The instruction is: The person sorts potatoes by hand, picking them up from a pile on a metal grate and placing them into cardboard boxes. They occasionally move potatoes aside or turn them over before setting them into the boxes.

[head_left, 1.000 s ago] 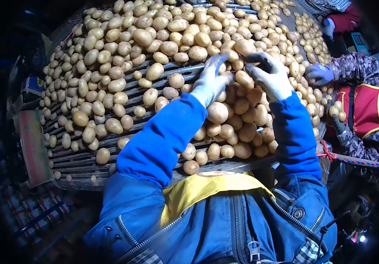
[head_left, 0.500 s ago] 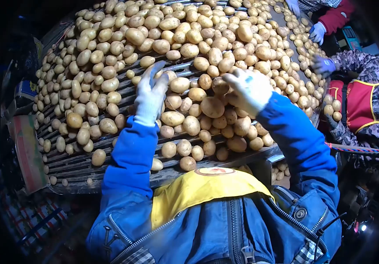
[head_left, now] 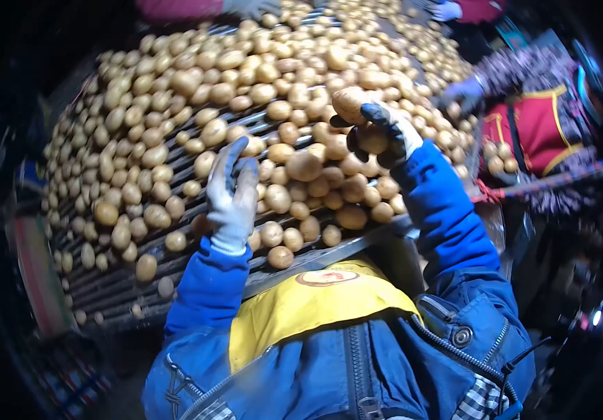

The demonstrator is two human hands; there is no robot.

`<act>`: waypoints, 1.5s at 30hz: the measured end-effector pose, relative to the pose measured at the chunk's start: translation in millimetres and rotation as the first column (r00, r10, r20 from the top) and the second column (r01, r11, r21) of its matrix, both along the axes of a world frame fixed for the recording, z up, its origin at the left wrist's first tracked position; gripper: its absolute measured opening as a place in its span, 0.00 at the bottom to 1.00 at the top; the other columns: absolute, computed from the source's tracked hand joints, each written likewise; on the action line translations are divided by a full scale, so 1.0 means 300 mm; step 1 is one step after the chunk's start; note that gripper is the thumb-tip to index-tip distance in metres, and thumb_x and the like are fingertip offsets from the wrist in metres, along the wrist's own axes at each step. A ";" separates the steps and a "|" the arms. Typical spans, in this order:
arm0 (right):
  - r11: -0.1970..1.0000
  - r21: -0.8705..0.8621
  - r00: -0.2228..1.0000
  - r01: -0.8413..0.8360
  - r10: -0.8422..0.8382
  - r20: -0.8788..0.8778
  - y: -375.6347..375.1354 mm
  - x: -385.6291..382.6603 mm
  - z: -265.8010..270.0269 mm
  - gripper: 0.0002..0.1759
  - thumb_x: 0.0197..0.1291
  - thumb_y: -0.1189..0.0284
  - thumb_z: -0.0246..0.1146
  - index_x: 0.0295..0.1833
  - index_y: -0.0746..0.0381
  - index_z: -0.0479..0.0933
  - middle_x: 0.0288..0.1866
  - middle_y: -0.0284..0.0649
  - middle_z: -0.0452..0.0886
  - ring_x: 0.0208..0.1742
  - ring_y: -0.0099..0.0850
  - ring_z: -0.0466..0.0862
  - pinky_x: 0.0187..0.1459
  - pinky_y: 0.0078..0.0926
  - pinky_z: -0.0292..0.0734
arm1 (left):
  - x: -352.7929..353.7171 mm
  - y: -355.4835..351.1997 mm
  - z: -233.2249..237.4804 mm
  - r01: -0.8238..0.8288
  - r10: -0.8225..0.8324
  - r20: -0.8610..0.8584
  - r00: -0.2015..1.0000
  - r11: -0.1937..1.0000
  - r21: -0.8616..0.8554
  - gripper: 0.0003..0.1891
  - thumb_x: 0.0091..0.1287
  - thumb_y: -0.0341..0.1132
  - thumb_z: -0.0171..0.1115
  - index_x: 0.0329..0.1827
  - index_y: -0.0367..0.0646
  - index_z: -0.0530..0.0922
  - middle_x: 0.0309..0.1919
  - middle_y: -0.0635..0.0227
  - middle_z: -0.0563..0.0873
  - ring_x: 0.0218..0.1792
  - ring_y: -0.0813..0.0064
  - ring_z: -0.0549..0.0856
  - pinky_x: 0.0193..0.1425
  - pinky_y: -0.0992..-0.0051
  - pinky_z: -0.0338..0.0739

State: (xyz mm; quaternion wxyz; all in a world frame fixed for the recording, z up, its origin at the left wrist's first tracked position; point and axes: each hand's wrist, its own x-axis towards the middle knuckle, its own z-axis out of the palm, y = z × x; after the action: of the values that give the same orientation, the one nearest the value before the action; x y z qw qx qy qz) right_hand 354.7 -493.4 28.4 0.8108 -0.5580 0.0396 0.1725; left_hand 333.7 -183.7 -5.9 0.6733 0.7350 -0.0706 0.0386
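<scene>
Many potatoes (head_left: 277,199) lie spread over a grate of dark metal bars (head_left: 182,164). My left hand (head_left: 233,199), in a white and blue-grey glove, is over the middle of the grate, fingers apart and pointing away from me, beside some potatoes. On its right, my right hand (head_left: 389,133) is turned with its dark palm side showing and its fingers curled round potatoes. One large potato (head_left: 349,105) sits at its fingertips and another (head_left: 372,139) lies against the palm.
At the right, a co-worker in a red apron (head_left: 536,133) has a gloved hand (head_left: 461,94) at the potatoes. More co-workers' gloved hands (head_left: 252,7) reach in at the top. A striped rope (head_left: 560,178) crosses the right side. A cardboard piece (head_left: 39,273) stands at the left edge.
My right hand has turned over and lifted, now with potatoes in it. My left hand has moved slightly down in view. The view has shifted, and a pink sleeve now shows at the top left.
</scene>
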 end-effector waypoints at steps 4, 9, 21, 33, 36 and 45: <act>0.890 0.361 0.960 0.278 -0.269 -0.076 -0.043 -0.356 -0.025 0.39 0.62 0.48 0.71 0.70 0.62 0.75 0.57 0.48 0.85 0.36 0.32 0.87 0.26 0.28 0.81 | -0.084 -0.143 0.039 0.165 -0.225 0.253 0.941 0.957 0.239 0.19 0.71 0.23 0.62 0.66 0.33 0.80 0.60 0.51 0.84 0.58 0.61 0.84 0.64 0.66 0.80; 0.743 0.246 0.775 0.623 -0.629 -0.064 -0.110 -0.881 -0.044 0.34 0.62 0.57 0.74 0.67 0.65 0.76 0.50 0.45 0.88 0.31 0.32 0.88 0.25 0.26 0.83 | -0.220 -0.324 -0.042 0.475 -0.698 0.290 0.654 0.678 0.561 0.24 0.70 0.23 0.62 0.70 0.35 0.76 0.67 0.49 0.79 0.69 0.51 0.78 0.74 0.59 0.72; -0.783 -0.169 -0.716 0.598 -0.617 0.326 0.027 -2.323 -0.187 0.33 0.56 0.73 0.79 0.67 0.64 0.78 0.52 0.35 0.85 0.47 0.27 0.84 0.49 0.25 0.83 | -0.209 -0.366 -0.254 0.187 -0.902 0.330 0.276 0.388 0.903 0.21 0.74 0.42 0.54 0.64 0.40 0.82 0.63 0.57 0.85 0.69 0.58 0.78 0.82 0.54 0.59; -0.497 -0.838 -0.527 -0.226 -0.661 0.534 -0.143 -3.256 -0.057 0.39 0.59 0.54 0.75 0.69 0.67 0.76 0.63 0.52 0.84 0.62 0.45 0.83 0.63 0.37 0.76 | -0.242 -0.373 -0.201 0.175 -0.927 0.201 0.317 0.265 0.948 0.25 0.76 0.48 0.49 0.67 0.43 0.81 0.66 0.55 0.82 0.70 0.52 0.76 0.80 0.53 0.61; -0.695 -0.643 -0.506 0.321 -0.700 0.504 -0.294 -2.930 -0.125 0.27 0.65 0.64 0.73 0.66 0.64 0.79 0.56 0.40 0.86 0.51 0.31 0.84 0.51 0.27 0.80 | -0.173 -0.349 -0.304 0.236 -0.911 0.195 0.363 0.293 0.927 0.27 0.76 0.49 0.49 0.70 0.42 0.78 0.66 0.50 0.81 0.69 0.48 0.77 0.77 0.52 0.65; 0.107 -0.615 0.618 0.782 -0.268 0.739 -0.155 -1.189 -0.207 0.27 0.54 0.74 0.74 0.61 0.64 0.81 0.54 0.46 0.87 0.54 0.42 0.86 0.58 0.40 0.81 | -0.319 -0.053 -0.057 -0.070 -0.550 0.437 0.711 0.564 0.823 0.26 0.67 0.36 0.69 0.69 0.42 0.79 0.70 0.47 0.77 0.73 0.44 0.72 0.79 0.53 0.65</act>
State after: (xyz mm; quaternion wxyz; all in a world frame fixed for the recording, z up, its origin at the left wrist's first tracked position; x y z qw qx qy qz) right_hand -1.9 -539.9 -33.6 0.3363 -0.8704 0.1435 -0.3297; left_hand 237.9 -199.5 -23.1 0.2023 0.8711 -0.4189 0.1577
